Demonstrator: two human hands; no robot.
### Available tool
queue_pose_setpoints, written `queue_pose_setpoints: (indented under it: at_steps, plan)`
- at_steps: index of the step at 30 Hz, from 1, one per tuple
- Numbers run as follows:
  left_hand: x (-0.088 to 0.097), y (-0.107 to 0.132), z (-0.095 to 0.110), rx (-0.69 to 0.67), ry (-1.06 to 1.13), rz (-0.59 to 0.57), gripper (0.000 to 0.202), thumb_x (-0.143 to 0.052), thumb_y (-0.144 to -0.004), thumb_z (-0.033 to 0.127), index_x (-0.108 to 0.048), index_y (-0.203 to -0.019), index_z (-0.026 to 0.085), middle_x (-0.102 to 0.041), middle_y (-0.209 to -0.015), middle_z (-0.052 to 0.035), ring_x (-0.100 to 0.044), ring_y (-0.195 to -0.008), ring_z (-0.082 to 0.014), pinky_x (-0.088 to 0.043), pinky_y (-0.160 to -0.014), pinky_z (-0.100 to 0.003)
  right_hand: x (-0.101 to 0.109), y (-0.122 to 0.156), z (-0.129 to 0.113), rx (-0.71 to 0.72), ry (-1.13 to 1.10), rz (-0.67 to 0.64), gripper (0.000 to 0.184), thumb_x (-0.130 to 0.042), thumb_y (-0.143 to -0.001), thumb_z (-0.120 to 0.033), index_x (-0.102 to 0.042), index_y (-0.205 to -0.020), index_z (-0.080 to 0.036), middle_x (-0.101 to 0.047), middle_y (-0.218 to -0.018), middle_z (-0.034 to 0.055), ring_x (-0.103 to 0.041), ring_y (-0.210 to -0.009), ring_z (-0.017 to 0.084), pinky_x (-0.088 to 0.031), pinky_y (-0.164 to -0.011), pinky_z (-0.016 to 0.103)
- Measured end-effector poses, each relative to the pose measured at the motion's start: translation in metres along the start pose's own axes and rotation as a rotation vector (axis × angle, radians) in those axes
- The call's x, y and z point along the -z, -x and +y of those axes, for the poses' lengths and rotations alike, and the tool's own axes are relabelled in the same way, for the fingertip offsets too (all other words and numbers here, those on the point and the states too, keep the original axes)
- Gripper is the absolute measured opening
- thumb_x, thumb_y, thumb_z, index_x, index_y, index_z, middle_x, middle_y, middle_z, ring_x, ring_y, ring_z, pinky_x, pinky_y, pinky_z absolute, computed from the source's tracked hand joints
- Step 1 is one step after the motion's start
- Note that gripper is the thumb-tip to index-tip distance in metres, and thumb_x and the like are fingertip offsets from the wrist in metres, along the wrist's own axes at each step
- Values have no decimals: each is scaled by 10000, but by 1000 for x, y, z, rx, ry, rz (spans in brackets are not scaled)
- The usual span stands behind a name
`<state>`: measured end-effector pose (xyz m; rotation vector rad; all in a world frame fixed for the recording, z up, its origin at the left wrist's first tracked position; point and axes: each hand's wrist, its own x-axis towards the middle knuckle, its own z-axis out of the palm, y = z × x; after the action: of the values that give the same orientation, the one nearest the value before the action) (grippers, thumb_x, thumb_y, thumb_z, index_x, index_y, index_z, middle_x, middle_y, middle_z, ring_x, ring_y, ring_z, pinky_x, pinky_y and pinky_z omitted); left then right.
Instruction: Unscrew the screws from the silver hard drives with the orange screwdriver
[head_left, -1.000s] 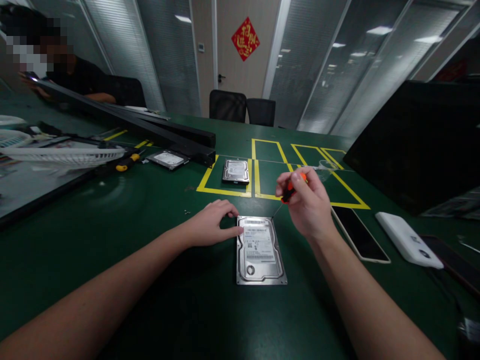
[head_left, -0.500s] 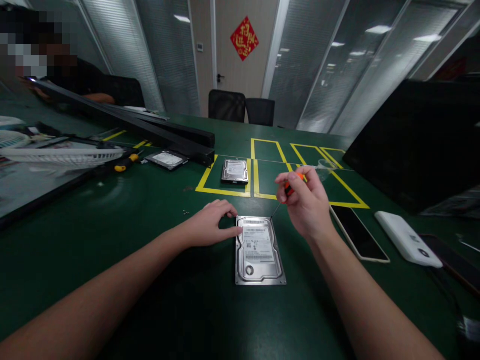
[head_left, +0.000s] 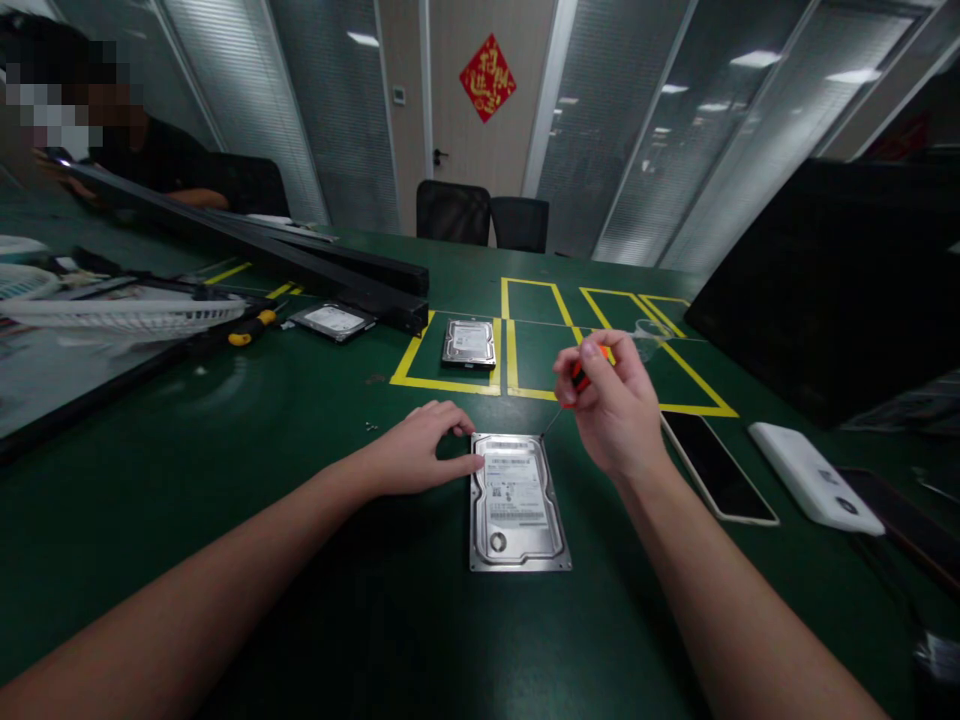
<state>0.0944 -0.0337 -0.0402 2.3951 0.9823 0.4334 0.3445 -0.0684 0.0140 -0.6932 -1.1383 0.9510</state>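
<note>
A silver hard drive [head_left: 516, 500] with a white label lies flat on the green table, straight in front of me. At its far left corner my left hand [head_left: 427, 450] grips the edge, thumb on the top face and fingers curled by the corner. Fingers of my right hand [head_left: 611, 405] are wrapped round the red and black handle of a screwdriver [head_left: 579, 378]. Its thin shaft slants down to the drive's far right corner, where the tip meets the drive. Any screw under the tip is too small to make out.
Small screws [head_left: 371, 426] lie left of the drive. Farther off are a second hard drive [head_left: 469, 342] inside yellow tape, a third drive [head_left: 334, 320] and a yellow-black screwdriver [head_left: 253, 328]. A phone [head_left: 718, 468] and white power bank [head_left: 814, 475] lie right. A person sits far left.
My right hand has turned the screwdriver handle slightly, with the tip staying at the same corner. The left hand and the hard drive have kept their places.
</note>
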Motion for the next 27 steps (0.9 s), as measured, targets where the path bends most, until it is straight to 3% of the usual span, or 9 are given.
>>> queue_pose_setpoints:
  at_steps: [4, 8, 11, 14, 17, 22, 25, 27]
  plan:
    - [1, 0, 1, 8, 3, -11, 519, -651, -928, 655, -677, -1181, 203, -654, -1175, -95, -599, -1113, -287, -492, -968, -438, 1, 0, -2, -20, 0, -27, 367, -551, -1016, -563, -692, -943, -233, -639, -789, 16, -501, -579, 133, -412, -545, 312]
    - [0, 0, 0, 6, 1, -8, 522, -652, -926, 655, -676, -1185, 203, -656, -1174, -98, -600, -1114, -289, -490, -971, -438, -1, 1, 0, -25, -7, -1, 221, -726, -939, -431, -619, -882, -246, -706, -869, 12, -614, -691, 143, -435, -583, 290]
    - [0, 0, 0, 3, -6, -2, 516, -653, -924, 654, -677, -1170, 202, -657, -1163, -98, -601, -1110, -292, -490, -973, -439, -2, 1, 1, -9, -21, 8, 279, -806, -890, -350, -541, -883, -263, -725, -845, -16, -582, -618, 122, -400, -562, 275]
    - [0, 0, 2, 0, -3, 3, 498, -658, -926, 639, -676, -1160, 200, -658, -1154, -96, -602, -1106, -287, -487, -979, -435, -1, 1, -1, -2, -32, -8, 204, -720, -952, -427, -605, -943, -260, -689, -784, -14, -485, -548, 108, -364, -534, 278]
    - [0, 0, 2, 0, 0, 2, 485, -663, -928, 627, -675, -1162, 203, -657, -1156, -94, -600, -1107, -282, -485, -982, -432, 0, 0, -2, -13, -43, -29, 338, -569, -1008, -534, -699, -975, -224, -664, -796, 22, -489, -574, 125, -397, -550, 304]
    - [1, 0, 1, 8, -1, -11, 516, -651, -925, 660, -673, -1180, 212, -654, -1179, -98, -597, -1117, -288, -488, -973, -433, 1, 1, -1, -17, 9, 13, 240, -735, -930, -440, -608, -864, -247, -695, -871, 10, -598, -688, 140, -426, -574, 282]
    - [1, 1, 1, 10, 0, -10, 517, -645, -927, 665, -671, -1183, 216, -654, -1182, -97, -596, -1120, -289, -486, -973, -429, 0, 1, 0, -6, 4, 15, 254, -788, -905, -399, -573, -889, -264, -692, -832, -18, -556, -610, 120, -395, -552, 272]
    - [1, 1, 2, 13, -1, -12, 509, -643, -926, 664, -671, -1174, 221, -656, -1179, -96, -596, -1118, -290, -485, -973, -430, -1, 0, -1, 3, 2, 3, 223, -735, -943, -453, -617, -927, -264, -663, -790, -17, -497, -561, 115, -379, -536, 283]
